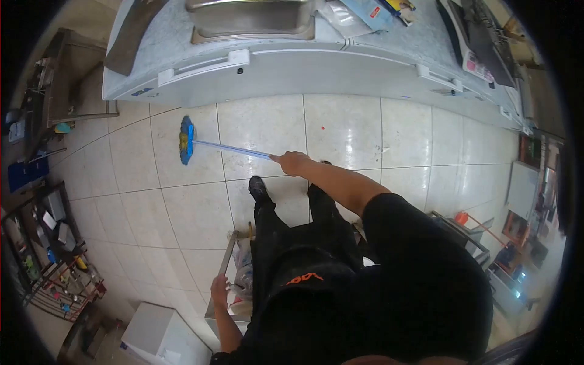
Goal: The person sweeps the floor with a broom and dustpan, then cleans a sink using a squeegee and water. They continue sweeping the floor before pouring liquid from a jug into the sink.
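My right hand (293, 163) is closed round the pale blue handle (234, 149) of a broom, near its upper end. The broom's blue head (187, 140), with dark and yellowish bristles, rests on the tiled floor ahead and to the left. My left hand (220, 291) is low on the left, its fingers curled at the metal edge (228, 258) of a table or rack beside me. Plastic bags (243, 271) lie next to that edge. My black shoe (258, 187) stands on the tiles behind the broom handle.
A long white chest freezer (274, 76) runs across the front, with a steel pan (252, 21) and packets (368, 15) on top. Shelving with small items (58, 261) and a white box (164, 334) stand at left. A small red bit (322, 128) lies on the floor.
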Demonstrator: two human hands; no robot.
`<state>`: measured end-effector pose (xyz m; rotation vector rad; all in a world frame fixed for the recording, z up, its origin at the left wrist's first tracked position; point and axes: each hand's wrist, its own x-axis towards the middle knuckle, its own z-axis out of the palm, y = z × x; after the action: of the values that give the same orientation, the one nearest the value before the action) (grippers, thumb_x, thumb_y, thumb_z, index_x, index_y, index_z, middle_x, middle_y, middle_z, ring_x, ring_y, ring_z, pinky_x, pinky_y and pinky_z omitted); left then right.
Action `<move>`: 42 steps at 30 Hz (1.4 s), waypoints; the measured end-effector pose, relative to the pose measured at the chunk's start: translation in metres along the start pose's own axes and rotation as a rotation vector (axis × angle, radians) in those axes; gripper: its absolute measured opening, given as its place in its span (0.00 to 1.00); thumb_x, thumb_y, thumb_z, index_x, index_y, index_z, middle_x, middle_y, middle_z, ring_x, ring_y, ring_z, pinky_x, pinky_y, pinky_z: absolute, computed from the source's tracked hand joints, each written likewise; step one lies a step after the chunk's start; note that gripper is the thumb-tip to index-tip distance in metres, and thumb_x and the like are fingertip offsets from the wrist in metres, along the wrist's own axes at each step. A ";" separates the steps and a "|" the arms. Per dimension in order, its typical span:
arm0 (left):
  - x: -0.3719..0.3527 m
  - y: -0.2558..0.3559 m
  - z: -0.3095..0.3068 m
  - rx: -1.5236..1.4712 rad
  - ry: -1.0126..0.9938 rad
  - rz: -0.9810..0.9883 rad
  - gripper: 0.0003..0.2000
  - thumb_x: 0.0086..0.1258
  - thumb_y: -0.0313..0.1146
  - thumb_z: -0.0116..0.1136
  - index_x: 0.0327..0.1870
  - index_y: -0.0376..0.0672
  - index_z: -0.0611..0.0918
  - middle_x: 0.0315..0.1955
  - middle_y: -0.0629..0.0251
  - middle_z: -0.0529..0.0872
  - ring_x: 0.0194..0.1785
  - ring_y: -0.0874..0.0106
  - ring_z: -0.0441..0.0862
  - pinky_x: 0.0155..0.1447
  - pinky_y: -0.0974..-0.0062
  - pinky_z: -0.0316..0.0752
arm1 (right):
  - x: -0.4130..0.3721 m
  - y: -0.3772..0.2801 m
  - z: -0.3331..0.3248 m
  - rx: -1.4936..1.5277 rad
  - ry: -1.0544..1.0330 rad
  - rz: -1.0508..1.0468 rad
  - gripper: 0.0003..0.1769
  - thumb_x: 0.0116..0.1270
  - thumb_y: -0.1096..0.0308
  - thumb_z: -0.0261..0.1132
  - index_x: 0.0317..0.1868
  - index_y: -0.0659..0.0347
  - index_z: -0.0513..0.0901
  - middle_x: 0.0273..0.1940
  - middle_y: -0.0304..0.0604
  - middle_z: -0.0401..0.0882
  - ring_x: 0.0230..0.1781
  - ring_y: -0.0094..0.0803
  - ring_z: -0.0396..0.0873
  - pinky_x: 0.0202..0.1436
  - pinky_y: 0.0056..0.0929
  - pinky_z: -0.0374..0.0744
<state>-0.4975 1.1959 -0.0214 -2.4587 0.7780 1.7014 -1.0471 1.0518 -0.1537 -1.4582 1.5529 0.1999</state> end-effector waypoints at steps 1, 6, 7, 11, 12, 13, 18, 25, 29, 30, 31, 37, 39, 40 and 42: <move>-0.017 -0.007 0.008 0.006 0.064 -0.036 0.19 0.71 0.46 0.57 0.59 0.49 0.80 0.40 0.72 0.83 0.41 0.76 0.80 0.40 0.76 0.74 | 0.002 0.017 0.004 -0.017 0.015 0.020 0.37 0.71 0.72 0.48 0.78 0.30 0.58 0.50 0.56 0.82 0.51 0.53 0.83 0.53 0.50 0.81; -0.020 -0.064 0.055 -0.177 -0.213 -0.154 0.16 0.73 0.48 0.54 0.52 0.49 0.81 0.38 0.71 0.83 0.40 0.75 0.81 0.35 0.74 0.73 | -0.117 0.189 -0.009 -0.146 -0.050 0.138 0.42 0.70 0.73 0.48 0.78 0.21 0.52 0.49 0.55 0.82 0.46 0.50 0.85 0.48 0.49 0.83; -0.030 -0.051 0.086 0.014 -0.225 -0.086 0.15 0.74 0.46 0.54 0.52 0.47 0.81 0.39 0.69 0.84 0.41 0.74 0.82 0.36 0.73 0.74 | -0.167 0.229 -0.016 -0.168 -0.054 0.172 0.45 0.69 0.74 0.50 0.78 0.20 0.49 0.45 0.56 0.83 0.44 0.51 0.85 0.47 0.50 0.82; -0.003 -0.027 0.158 0.145 -0.282 -0.004 0.18 0.74 0.42 0.57 0.59 0.42 0.80 0.45 0.65 0.86 0.46 0.72 0.84 0.44 0.73 0.77 | -0.383 0.388 -0.007 -0.310 -0.075 0.314 0.51 0.65 0.79 0.54 0.79 0.22 0.44 0.37 0.57 0.83 0.38 0.51 0.85 0.44 0.48 0.82; 0.006 -0.013 0.173 0.228 -0.266 0.092 0.19 0.74 0.42 0.58 0.60 0.41 0.80 0.46 0.65 0.86 0.46 0.71 0.84 0.47 0.74 0.77 | -0.441 0.404 -0.014 -0.358 -0.117 0.385 0.51 0.65 0.79 0.54 0.80 0.23 0.44 0.38 0.56 0.84 0.40 0.51 0.86 0.47 0.48 0.82; 0.008 0.009 0.189 0.230 -0.276 0.183 0.19 0.74 0.42 0.58 0.59 0.41 0.81 0.46 0.65 0.86 0.46 0.72 0.83 0.48 0.74 0.77 | -0.492 0.410 -0.024 -0.386 -0.140 0.479 0.51 0.64 0.79 0.55 0.80 0.24 0.44 0.39 0.57 0.84 0.42 0.51 0.86 0.48 0.47 0.83; -0.025 0.142 0.248 0.177 -0.292 0.355 0.18 0.75 0.40 0.57 0.59 0.39 0.81 0.45 0.63 0.86 0.47 0.72 0.83 0.52 0.75 0.77 | -0.645 0.415 -0.063 -0.416 -0.262 0.739 0.47 0.66 0.77 0.56 0.80 0.30 0.48 0.40 0.56 0.85 0.42 0.50 0.86 0.50 0.45 0.84; 0.016 0.152 0.237 0.189 -0.360 0.435 0.19 0.75 0.43 0.58 0.61 0.44 0.80 0.44 0.70 0.83 0.42 0.78 0.81 0.40 0.79 0.75 | -0.714 0.397 -0.087 -0.528 -0.109 0.827 0.39 0.69 0.70 0.58 0.78 0.34 0.58 0.35 0.57 0.84 0.38 0.50 0.86 0.44 0.45 0.85; 0.041 0.122 0.215 0.105 -0.303 0.182 0.18 0.74 0.45 0.59 0.60 0.48 0.80 0.44 0.71 0.83 0.41 0.77 0.81 0.39 0.79 0.75 | -0.697 0.303 -0.143 -0.415 -0.114 0.797 0.37 0.71 0.68 0.57 0.77 0.35 0.59 0.34 0.58 0.83 0.37 0.53 0.84 0.43 0.49 0.83; 0.042 0.116 0.214 0.098 -0.309 0.181 0.18 0.74 0.45 0.59 0.60 0.48 0.80 0.44 0.71 0.83 0.41 0.77 0.81 0.39 0.79 0.75 | -0.678 0.284 -0.150 -0.424 -0.115 0.801 0.37 0.71 0.68 0.57 0.77 0.35 0.59 0.34 0.58 0.83 0.37 0.53 0.84 0.43 0.49 0.83; 0.046 0.111 0.214 0.128 -0.278 0.146 0.18 0.74 0.45 0.58 0.59 0.47 0.81 0.43 0.69 0.84 0.41 0.76 0.82 0.38 0.77 0.76 | -0.651 0.268 -0.153 -0.345 -0.118 0.753 0.37 0.71 0.68 0.57 0.78 0.35 0.58 0.34 0.58 0.83 0.37 0.54 0.84 0.43 0.51 0.82; 0.041 0.116 0.207 0.094 -0.359 0.148 0.18 0.75 0.47 0.58 0.60 0.51 0.80 0.43 0.72 0.84 0.45 0.77 0.80 0.41 0.76 0.75 | -0.364 0.221 -0.113 -0.182 -0.110 0.300 0.42 0.69 0.74 0.54 0.79 0.27 0.53 0.31 0.57 0.80 0.35 0.54 0.82 0.42 0.52 0.79; 0.022 0.129 0.197 0.050 -0.304 0.171 0.18 0.75 0.47 0.58 0.60 0.50 0.80 0.44 0.72 0.84 0.45 0.77 0.80 0.41 0.77 0.75 | -0.238 0.205 -0.093 -0.090 -0.033 0.040 0.44 0.66 0.75 0.53 0.79 0.30 0.53 0.35 0.60 0.81 0.38 0.56 0.82 0.44 0.53 0.79; 0.012 0.132 0.194 0.008 -0.254 0.198 0.18 0.75 0.47 0.58 0.59 0.50 0.80 0.44 0.72 0.84 0.45 0.77 0.80 0.42 0.78 0.75 | -0.179 0.184 -0.089 0.000 0.057 -0.057 0.43 0.66 0.74 0.53 0.79 0.31 0.54 0.38 0.61 0.81 0.40 0.57 0.83 0.46 0.53 0.79; -0.003 0.123 0.182 -0.034 -0.154 0.158 0.18 0.75 0.45 0.58 0.59 0.48 0.80 0.42 0.71 0.83 0.42 0.77 0.80 0.40 0.78 0.74 | -0.062 0.154 -0.067 -0.051 0.088 -0.040 0.36 0.69 0.70 0.50 0.77 0.31 0.61 0.42 0.58 0.82 0.43 0.55 0.84 0.47 0.53 0.81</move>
<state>-0.7087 1.1477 -0.0609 -2.3074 0.9543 1.9453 -1.2219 1.0905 -0.1464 -1.5546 1.5979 0.1547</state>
